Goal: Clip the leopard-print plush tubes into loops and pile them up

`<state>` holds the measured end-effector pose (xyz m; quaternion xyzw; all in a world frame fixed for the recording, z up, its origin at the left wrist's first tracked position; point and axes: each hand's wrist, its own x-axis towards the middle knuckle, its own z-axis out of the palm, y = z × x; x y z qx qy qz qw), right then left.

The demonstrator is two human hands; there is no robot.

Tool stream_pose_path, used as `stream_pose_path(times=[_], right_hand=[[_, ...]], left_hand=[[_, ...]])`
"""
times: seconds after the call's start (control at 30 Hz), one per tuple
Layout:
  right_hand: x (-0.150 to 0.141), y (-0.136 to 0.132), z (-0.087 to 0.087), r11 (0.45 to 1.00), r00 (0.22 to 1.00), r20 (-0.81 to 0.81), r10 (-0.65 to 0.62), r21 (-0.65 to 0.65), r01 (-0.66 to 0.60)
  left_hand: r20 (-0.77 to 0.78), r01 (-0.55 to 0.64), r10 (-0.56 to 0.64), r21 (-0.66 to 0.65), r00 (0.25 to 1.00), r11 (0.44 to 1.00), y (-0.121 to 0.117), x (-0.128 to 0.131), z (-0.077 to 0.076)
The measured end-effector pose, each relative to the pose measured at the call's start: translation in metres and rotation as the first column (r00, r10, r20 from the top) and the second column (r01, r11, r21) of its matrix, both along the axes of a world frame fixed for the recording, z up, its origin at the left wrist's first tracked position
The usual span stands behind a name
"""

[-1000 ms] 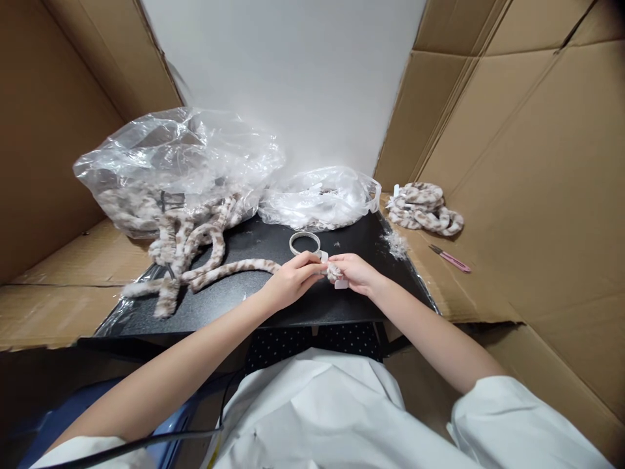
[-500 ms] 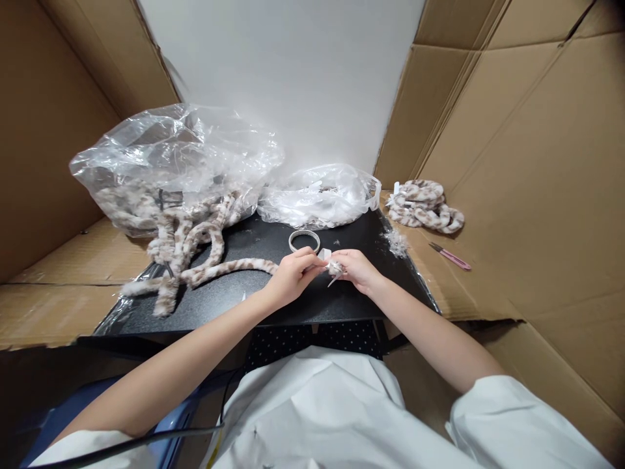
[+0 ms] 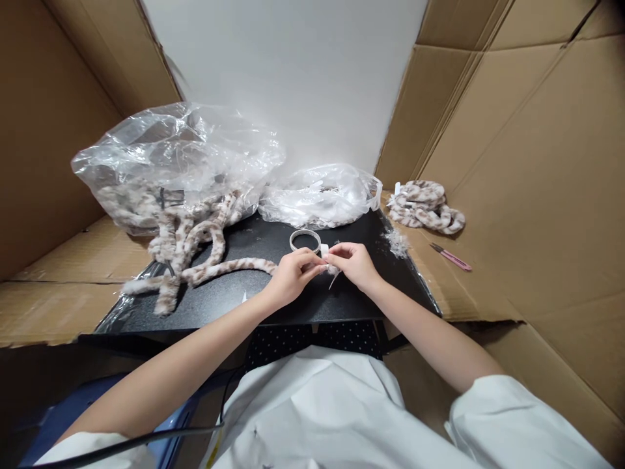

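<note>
My left hand (image 3: 295, 277) and my right hand (image 3: 356, 266) meet above the black table, fingertips pinched close together. Between them shows a small white label (image 3: 325, 249), and under the right fingertips a bit of pale fluff (image 3: 333, 269) with a thin white strip hanging down. A spotted plush cord (image 3: 244, 264) runs from the left pile and passes behind my left hand, which is closed at its end. My right thumb and finger pinch at the label. Just beyond the fingers lies a whitish ring (image 3: 291, 241), perhaps a roll of tape.
A clear plastic bag (image 3: 195, 140) spills spotted plush cords (image 3: 168, 286) at left. Another clear bag (image 3: 317, 202) lies at the back. On cardboard at right are a coiled plush bundle (image 3: 422, 205) and pink thread snips (image 3: 454, 259). Loose fluff (image 3: 397, 243) sits on the table's right edge.
My right hand has turned and shifted its fingers up onto the label, covering more of the fluff. My left hand stays nearly in place.
</note>
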<state>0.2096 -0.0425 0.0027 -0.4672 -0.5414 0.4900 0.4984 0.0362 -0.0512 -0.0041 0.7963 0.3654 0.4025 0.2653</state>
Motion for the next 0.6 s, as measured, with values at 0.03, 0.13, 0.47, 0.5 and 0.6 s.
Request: stream_pose_path(times=[0.03,0.13,0.47,0.5,0.6], right_hand=[[0.000,-0.001,-0.002,0.998,0.999,0.033,-0.009,0.057,0.007],[0.000,-0.002,-0.009,0.990,0.997,0.078,-0.028,0.137,0.018],[0.001,-0.004,-0.018,0.982,0.997,0.075,-0.020,0.191,0.006],[0.000,-0.005,-0.018,0.978,0.996,0.085,-0.023,0.207,0.004],[0.000,-0.009,-0.018,0.954,0.990,0.137,-0.034,0.301,-0.009]], left_hand=[[0.011,-0.005,0.005,-0.036,1.000,0.999,0.001,0.000,0.000],[0.030,0.004,0.000,-0.131,1.000,0.991,0.004,0.000,-0.001],[0.294,0.104,0.057,-0.504,0.954,0.857,0.005,0.003,0.002],[0.339,0.125,0.079,-0.540,0.938,0.832,0.005,0.005,0.002],[0.390,0.152,0.125,-0.606,0.912,0.780,0.007,0.008,0.002]])
